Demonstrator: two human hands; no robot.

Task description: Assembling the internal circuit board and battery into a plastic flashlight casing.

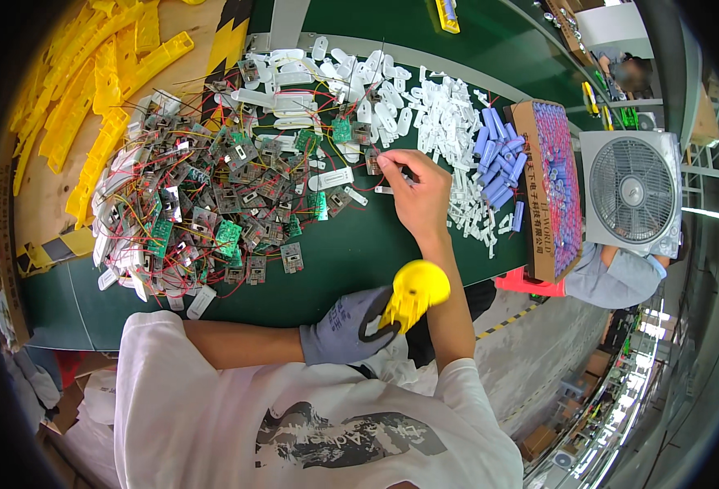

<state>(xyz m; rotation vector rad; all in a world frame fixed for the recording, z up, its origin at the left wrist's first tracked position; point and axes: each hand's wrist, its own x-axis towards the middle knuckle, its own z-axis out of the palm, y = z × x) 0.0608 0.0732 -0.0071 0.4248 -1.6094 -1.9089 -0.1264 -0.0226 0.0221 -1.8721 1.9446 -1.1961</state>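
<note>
My left hand (341, 328), in a grey-blue glove, grips a yellow plastic housing (415, 295) with a round, cup-like end, close to my body at the table's near edge. My bare right hand (418, 194) reaches over the green table, thumb and forefinger pinched at the edge of a small circuit board (372, 160). Left of those fingertips spreads a large heap of wired circuit boards (241, 155), some green, with red and yellow wires. A white oblong plastic part (330, 178) lies just beside the pinched fingers.
Long yellow plastic shells (103, 73) fill the far left. White plastic covers (388, 98) and small white pieces (445, 114) are heaped at the back. Purple cylindrical cells (500, 163) lie right, beside a cardboard box (537, 187) full of them. A fan (632, 191) and another person's sleeve (608, 281) are farther right.
</note>
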